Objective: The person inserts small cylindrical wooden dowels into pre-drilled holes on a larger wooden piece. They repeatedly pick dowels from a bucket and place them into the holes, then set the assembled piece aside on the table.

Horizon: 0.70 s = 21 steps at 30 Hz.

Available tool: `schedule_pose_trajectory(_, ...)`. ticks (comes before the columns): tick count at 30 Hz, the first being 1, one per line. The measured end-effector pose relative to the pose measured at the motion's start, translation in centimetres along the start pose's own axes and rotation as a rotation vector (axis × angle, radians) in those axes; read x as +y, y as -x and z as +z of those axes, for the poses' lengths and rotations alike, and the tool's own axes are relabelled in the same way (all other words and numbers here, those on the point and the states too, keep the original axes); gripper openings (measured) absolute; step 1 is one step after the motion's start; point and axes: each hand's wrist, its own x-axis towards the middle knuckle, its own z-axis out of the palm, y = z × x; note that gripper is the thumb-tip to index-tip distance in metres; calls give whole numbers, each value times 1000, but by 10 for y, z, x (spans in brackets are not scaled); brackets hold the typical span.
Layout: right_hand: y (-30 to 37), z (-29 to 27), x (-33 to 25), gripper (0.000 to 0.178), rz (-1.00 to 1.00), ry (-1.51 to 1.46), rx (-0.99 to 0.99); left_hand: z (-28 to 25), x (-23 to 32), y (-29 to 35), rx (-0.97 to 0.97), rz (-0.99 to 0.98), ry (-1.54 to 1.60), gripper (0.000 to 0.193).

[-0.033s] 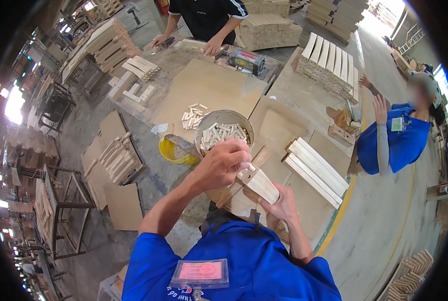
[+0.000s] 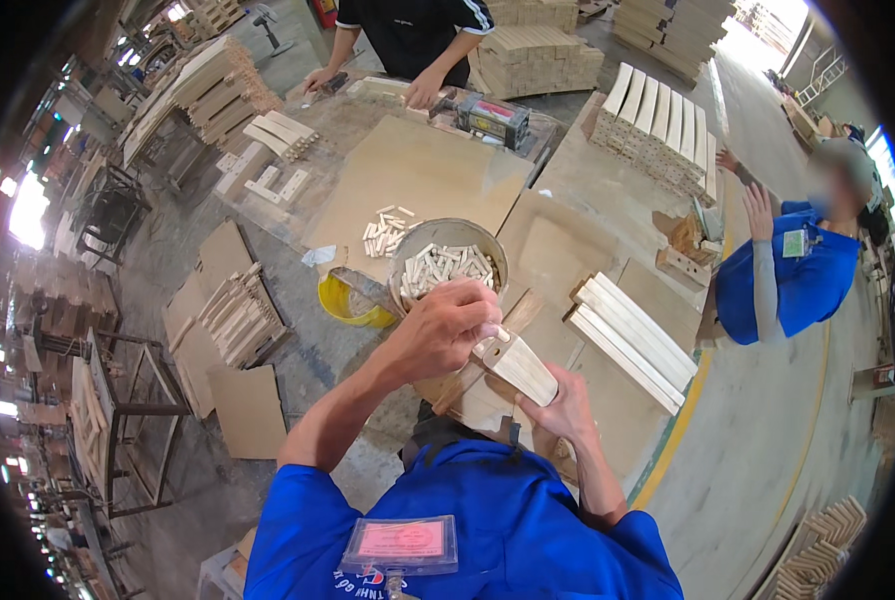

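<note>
My right hand (image 2: 564,402) is closed around the lower end of a pale wooden piece (image 2: 523,370), which has a hole in its upper end. My left hand (image 2: 454,322) pinches a short wooden dowel (image 2: 503,334) at that same end, where the dowel's tip meets the wood. Whether the tip sits inside a hole cannot be made out. Just beyond my left hand stands a round bucket (image 2: 501,252) with many dowels (image 2: 447,268) in it. More loose dowels (image 2: 387,232) lie on the board left of the bucket.
A yellow bucket (image 2: 352,310) stands left of the round one. Long wooden pieces (image 2: 635,340) lie on the table to the right, below stacked curved pieces (image 2: 657,130). One person (image 2: 412,40) works across the table; another in blue (image 2: 792,270) stands at the right.
</note>
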Motion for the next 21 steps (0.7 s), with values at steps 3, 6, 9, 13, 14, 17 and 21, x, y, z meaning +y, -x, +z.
schedule_pose_trajectory(3,-3,1,1,52,-39,10,-20,-7,5,1,-66,-17,-54,12)
schedule_pose_trajectory(6,-3,0,6,53,-28,42,-80,-9,-5,7,-162,-94,-6,17)
schedule_pose_trajectory(9,1,2,3,54,58,11,-132,3,5,15,0,-41,-84,14)
schedule_pose_trajectory(13,-3,9,3,55,54,88,-154,7,-19,18,9,-121,29,13)
schedule_pose_trajectory(14,-5,9,6,54,55,69,-155,5,-24,17,-71,-129,97,13)
schedule_pose_trajectory(17,-9,8,10,51,109,8,-173,13,-33,12,-21,-94,86,12)
schedule_pose_trajectory(21,-14,0,9,50,275,-85,-202,11,-94,-16,-121,-176,446,16)
